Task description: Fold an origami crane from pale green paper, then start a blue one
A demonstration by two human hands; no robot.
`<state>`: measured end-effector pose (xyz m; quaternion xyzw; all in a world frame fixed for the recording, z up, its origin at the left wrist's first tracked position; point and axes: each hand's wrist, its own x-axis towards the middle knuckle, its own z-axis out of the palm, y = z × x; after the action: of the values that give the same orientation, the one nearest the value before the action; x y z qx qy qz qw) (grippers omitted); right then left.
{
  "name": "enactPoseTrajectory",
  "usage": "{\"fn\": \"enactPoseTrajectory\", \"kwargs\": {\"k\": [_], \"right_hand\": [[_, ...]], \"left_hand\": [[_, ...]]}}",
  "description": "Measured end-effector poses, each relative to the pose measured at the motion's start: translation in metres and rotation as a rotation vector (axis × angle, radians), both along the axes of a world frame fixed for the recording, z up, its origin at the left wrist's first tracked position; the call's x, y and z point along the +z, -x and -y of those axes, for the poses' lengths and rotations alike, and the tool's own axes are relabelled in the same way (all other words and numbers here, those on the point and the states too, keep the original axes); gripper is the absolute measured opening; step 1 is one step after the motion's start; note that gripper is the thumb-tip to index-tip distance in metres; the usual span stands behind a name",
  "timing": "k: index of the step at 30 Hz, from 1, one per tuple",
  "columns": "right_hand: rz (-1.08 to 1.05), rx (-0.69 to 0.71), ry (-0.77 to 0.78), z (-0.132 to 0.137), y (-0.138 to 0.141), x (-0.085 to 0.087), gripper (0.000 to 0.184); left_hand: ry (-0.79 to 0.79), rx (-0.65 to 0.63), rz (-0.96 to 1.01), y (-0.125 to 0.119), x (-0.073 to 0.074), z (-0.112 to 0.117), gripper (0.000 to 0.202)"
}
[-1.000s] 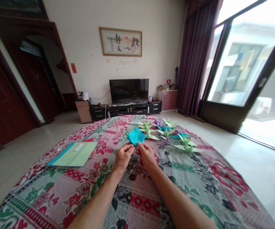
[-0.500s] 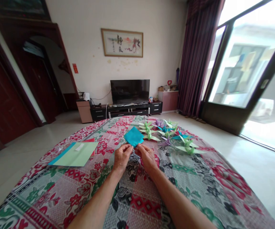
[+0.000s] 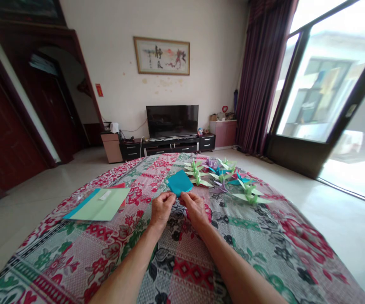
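A folded blue square of origami paper is held up over the table, one corner pointing toward me. My left hand pinches its near edge on the left, thumb and fingers pressed together. On the other side of that corner, my right hand is closed on the paper in the same way. Just beyond, to the right, stand several folded paper cranes in green, purple and blue, the closest a green crane. The fine folds at the fingertips are too small to make out.
Flat sheets of coloured paper lie at the left, pale green on top with a small white slip. A patterned cloth covers the round table. A television stands against the far wall, and a glass door is at the right.
The blue paper has turned slightly and shifted a little right and toward me, its layers now lining up more closely. Both hands keep their pinch, nearly in place.
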<state>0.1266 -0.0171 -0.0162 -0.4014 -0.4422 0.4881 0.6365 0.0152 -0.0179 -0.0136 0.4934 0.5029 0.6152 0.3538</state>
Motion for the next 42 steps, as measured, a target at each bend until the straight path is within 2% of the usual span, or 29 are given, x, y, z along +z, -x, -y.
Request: {"fn": "enactPoseTrajectory", "kwargs": {"k": [5,8,12,18,23,29,33,42], "right_hand": [[0.032,0.012,-0.034,0.001,-0.001,0.001,0.027],[0.078,0.038,-0.101,0.002,0.000,0.001,0.020],[0.155,-0.010,-0.176,0.000,0.002,-0.004,0.011],[0.186,-0.042,-0.197,-0.005,0.005,-0.012,0.015],[0.252,-0.080,-0.210,-0.001,0.004,-0.007,0.014],[0.322,-0.080,-0.204,0.000,0.002,-0.009,0.016],[0.312,-0.050,-0.212,-0.001,0.000,-0.011,0.015],[0.178,0.006,-0.205,-0.001,0.002,-0.009,0.014]], "left_hand": [[0.032,-0.003,0.082,0.000,-0.003,-0.003,0.026],[0.066,-0.009,0.181,0.000,-0.002,-0.004,0.027],[0.072,-0.018,0.291,-0.002,0.001,-0.003,0.025],[0.087,-0.028,0.367,-0.007,0.006,0.001,0.022],[0.083,-0.032,0.385,-0.009,0.007,0.003,0.020],[0.093,-0.037,0.330,-0.007,0.000,0.000,0.025],[0.093,-0.042,0.323,-0.007,-0.002,-0.001,0.025],[0.117,-0.050,0.387,-0.009,0.004,0.003,0.026]]}}
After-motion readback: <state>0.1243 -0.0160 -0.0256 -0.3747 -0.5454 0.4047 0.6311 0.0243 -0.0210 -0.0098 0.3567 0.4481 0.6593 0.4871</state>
